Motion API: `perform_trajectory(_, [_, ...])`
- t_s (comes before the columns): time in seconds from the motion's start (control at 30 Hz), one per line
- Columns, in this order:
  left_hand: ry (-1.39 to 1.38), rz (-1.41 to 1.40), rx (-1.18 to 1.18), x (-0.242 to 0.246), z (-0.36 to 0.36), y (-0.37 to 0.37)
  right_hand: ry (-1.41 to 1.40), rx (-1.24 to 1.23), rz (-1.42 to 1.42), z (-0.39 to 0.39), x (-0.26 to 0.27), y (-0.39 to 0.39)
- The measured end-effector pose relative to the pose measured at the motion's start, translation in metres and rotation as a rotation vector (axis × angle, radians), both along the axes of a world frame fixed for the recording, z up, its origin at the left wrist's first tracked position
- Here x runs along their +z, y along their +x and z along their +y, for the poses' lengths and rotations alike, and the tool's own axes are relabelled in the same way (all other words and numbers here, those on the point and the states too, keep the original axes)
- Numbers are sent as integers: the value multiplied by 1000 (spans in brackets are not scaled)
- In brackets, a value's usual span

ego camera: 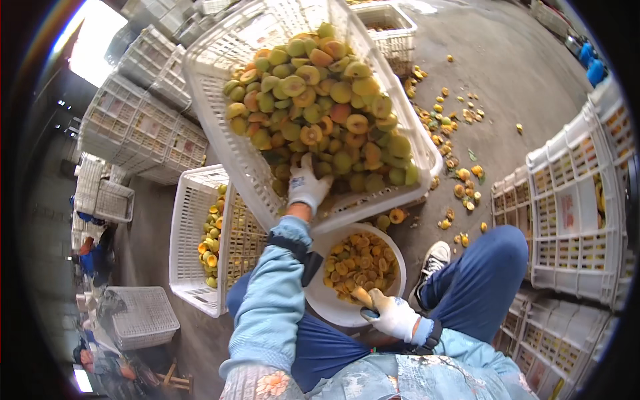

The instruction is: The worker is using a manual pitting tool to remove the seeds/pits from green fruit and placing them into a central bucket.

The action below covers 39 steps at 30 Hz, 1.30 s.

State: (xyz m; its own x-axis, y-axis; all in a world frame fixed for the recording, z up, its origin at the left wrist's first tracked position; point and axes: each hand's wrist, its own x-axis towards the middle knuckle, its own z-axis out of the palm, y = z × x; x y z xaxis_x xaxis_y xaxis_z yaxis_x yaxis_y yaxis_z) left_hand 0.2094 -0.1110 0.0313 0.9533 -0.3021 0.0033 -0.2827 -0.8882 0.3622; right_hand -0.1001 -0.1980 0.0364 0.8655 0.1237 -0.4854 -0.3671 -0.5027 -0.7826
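Observation:
My left hand (306,187), in a white work glove, reaches into a large white plastic crate (240,180) and touches the halved and whole yellow-green fruits (320,110) piled in it. Whether its fingers hold a fruit cannot be told. My right hand (392,316), gloved too, is closed round a tool with a wooden part (362,297); the tool's kind is not clear. It is over the near rim of a white round tub (320,300), which holds many cut orange-yellow fruit pieces (360,265). The tub stands between my legs, below the tilted crate.
A white crate (180,240) of cut fruit stands left of the tub. Stacked crates (570,210) rise at the right, more (140,125) at the upper left. Fruit scraps (445,135) litter the concrete floor. People (92,255) are at the far left.

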Motion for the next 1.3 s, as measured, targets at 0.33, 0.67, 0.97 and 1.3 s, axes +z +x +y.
perform_trajectory(0.33, [170, 83, -47, 16, -25, -30, 61, -104, -45, 9, -1, 3])
perform_trajectory(0.67, [-777, -270, -178, 12, 24, -116, 112, -92, -153, 34, -19, -12])
perform_trajectory(0.97, [-1870, 727, 345, 17, 83, -202, 566, -346, -156, 35, -17, -12])
perform_trajectory(1.3, [-1631, 692, 208, -1, 75, -232, 285, -189, -245, 41, 1, -16])
